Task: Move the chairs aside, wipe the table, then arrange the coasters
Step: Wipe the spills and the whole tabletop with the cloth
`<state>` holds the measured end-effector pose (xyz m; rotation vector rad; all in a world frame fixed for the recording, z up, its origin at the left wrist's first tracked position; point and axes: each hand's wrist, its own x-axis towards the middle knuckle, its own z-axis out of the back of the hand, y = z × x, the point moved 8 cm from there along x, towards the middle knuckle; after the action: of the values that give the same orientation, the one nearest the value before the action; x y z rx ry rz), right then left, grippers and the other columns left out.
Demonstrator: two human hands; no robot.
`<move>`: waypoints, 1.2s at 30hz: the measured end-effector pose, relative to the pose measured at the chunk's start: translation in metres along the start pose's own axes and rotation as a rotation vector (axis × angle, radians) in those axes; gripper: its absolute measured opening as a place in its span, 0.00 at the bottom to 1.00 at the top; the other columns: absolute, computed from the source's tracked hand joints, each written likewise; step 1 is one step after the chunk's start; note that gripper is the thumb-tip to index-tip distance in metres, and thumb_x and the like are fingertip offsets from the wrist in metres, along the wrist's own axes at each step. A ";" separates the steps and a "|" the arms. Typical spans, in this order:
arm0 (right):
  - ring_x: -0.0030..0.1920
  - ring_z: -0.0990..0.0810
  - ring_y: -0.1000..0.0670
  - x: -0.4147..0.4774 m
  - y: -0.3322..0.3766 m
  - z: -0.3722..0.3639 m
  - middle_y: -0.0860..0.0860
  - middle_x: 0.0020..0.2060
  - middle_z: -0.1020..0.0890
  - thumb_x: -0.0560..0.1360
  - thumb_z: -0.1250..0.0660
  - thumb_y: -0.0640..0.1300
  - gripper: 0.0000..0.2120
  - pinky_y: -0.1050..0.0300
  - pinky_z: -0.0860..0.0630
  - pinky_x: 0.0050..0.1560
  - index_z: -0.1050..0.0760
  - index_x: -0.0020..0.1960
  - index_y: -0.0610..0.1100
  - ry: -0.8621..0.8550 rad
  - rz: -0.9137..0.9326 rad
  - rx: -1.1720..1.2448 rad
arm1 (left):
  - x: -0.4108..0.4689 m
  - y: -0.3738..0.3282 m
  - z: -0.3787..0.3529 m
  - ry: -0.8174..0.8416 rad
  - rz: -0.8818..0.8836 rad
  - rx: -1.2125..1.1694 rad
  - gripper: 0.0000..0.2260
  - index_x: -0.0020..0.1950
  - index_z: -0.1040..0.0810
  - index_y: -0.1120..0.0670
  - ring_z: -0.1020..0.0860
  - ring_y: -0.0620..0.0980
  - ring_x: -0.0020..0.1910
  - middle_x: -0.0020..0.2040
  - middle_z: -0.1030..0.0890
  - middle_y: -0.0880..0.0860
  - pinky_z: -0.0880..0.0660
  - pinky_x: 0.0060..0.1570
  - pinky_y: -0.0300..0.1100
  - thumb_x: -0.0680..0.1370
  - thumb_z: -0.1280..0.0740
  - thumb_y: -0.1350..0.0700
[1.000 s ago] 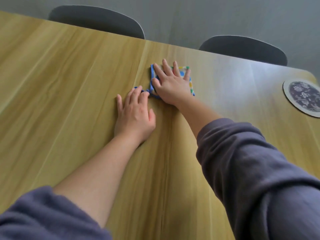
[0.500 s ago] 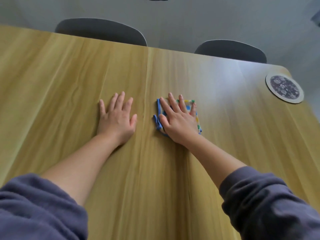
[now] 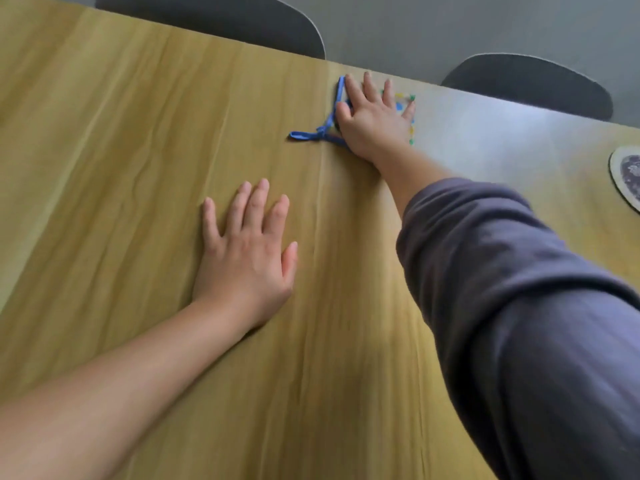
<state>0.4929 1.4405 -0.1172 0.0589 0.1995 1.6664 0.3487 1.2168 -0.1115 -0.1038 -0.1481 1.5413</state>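
Observation:
My right hand [image 3: 375,121] presses flat on a small folded cloth [image 3: 337,98] with a blue border and coloured dots, near the far edge of the wooden table [image 3: 138,133]. A blue loop of the cloth trails out to the left of the hand. My left hand [image 3: 247,252] lies flat on the bare tabletop, fingers spread, nearer to me and holding nothing. A round coaster [image 3: 627,174] with a dark floral centre sits at the right edge of the view, partly cut off.
Two dark grey chair backs stand behind the far table edge, one chair [image 3: 221,22] at the upper left and another chair [image 3: 530,84] at the upper right. Grey floor lies beyond them. My purple sleeve [image 3: 519,306] fills the lower right.
My right hand has pushed the cloth away from me, from mid-table to the far edge. The left hand has stayed flat on the table, now well behind the right.

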 end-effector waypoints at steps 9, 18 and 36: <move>0.79 0.57 0.42 0.037 0.014 0.001 0.51 0.80 0.52 0.80 0.57 0.56 0.28 0.28 0.62 0.72 0.52 0.80 0.57 -0.001 -0.017 0.019 | 0.000 0.003 -0.004 0.001 0.001 0.010 0.29 0.74 0.37 0.54 0.44 0.57 0.76 0.77 0.41 0.58 0.49 0.71 0.66 0.75 0.51 0.44; 0.79 0.56 0.45 -0.068 0.038 -0.009 0.54 0.80 0.51 0.80 0.54 0.58 0.27 0.30 0.60 0.73 0.50 0.79 0.59 0.035 0.145 -0.005 | 0.000 0.001 -0.001 0.037 0.018 -0.019 0.29 0.75 0.40 0.52 0.48 0.55 0.77 0.78 0.45 0.56 0.54 0.72 0.64 0.75 0.50 0.44; 0.80 0.56 0.47 -0.184 -0.004 -0.015 0.55 0.80 0.51 0.80 0.53 0.60 0.28 0.33 0.59 0.75 0.51 0.79 0.59 0.026 -0.067 -0.042 | 0.000 0.001 0.000 0.020 0.004 -0.022 0.27 0.76 0.42 0.53 0.51 0.55 0.77 0.78 0.47 0.56 0.56 0.72 0.63 0.78 0.46 0.46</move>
<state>0.5142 1.2567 -0.1180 -0.0014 0.1838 1.6046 0.3475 1.2166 -0.1115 -0.1369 -0.1496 1.5422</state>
